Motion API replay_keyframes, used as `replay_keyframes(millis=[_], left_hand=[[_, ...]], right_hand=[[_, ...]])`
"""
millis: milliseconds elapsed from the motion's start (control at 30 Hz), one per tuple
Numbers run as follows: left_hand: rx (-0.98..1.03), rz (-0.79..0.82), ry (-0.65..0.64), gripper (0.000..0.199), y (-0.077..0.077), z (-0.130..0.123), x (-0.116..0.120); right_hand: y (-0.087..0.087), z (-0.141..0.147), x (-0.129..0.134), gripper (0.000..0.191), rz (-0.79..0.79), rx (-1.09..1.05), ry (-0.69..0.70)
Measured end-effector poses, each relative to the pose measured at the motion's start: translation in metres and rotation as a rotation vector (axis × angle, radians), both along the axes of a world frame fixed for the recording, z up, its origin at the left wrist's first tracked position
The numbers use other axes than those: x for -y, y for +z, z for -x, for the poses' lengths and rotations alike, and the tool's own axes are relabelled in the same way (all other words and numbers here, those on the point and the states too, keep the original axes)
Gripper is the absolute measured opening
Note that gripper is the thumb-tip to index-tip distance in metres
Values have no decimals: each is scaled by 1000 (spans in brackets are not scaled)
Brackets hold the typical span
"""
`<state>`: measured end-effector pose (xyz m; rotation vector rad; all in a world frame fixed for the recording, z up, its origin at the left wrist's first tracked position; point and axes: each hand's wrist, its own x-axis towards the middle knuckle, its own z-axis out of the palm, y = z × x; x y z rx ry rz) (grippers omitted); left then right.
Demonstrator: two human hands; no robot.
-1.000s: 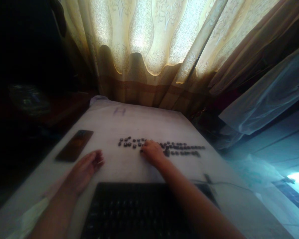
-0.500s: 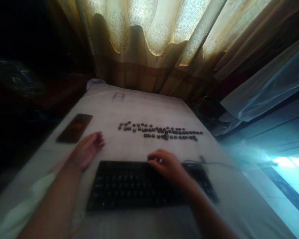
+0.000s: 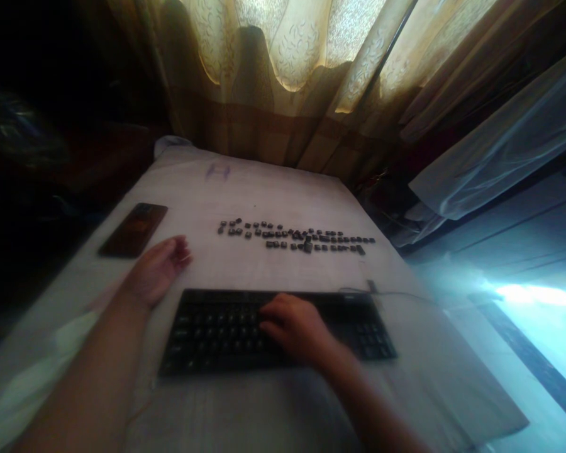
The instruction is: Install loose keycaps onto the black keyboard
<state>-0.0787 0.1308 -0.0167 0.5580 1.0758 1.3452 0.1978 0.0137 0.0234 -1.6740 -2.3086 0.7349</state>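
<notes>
A black keyboard (image 3: 217, 363) lies across the near part of the white-covered surface. Over its middle is my right hand (image 3: 295, 327), with thumb and forefinger pinched at the upper key rows. A small dark keycap seems to sit between these fingertips, though blur and the dark keys behind make it faint. Off the keyboard's upper left corner, my left hand (image 3: 159, 269) rests on its side, fingers loosely curled and apart, holding nothing. Beyond the keyboard, several loose black keycaps (image 3: 324, 239) are spread in uneven rows.
A phone (image 3: 134, 231) lies at the left, just past my left hand. The keyboard's cable (image 3: 408, 294) runs off to the right. Patterned curtains (image 3: 283, 119) hang behind the far edge of the white cloth (image 3: 273, 182). Pale fabric (image 3: 504, 145) hangs at the right.
My right hand has moved left and nearer, from the keyboard's top edge onto its middle keys. My left hand stays in place on the cloth; the whole view has shifted slightly.
</notes>
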Motion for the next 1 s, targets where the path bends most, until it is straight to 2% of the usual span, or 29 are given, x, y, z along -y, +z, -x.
replay_keyframes(millis=[167, 500, 667, 867, 1000], left_hand=[[5, -1, -7, 11, 0, 0, 0], [-2, 1, -7, 11, 1, 0, 1], [3, -2, -4, 12, 3, -2, 2], [1, 8, 2, 15, 4, -3, 2], [-8, 7, -2, 9, 3, -2, 2]], right_hand=[[3, 1, 1, 27, 26, 31, -17], [1, 2, 1, 18, 25, -19, -32], [-4, 0, 0, 22, 21, -39, -16], [-8, -2, 1, 18, 13, -75, -26], [-13, 0, 4, 19, -33, -36, -26]])
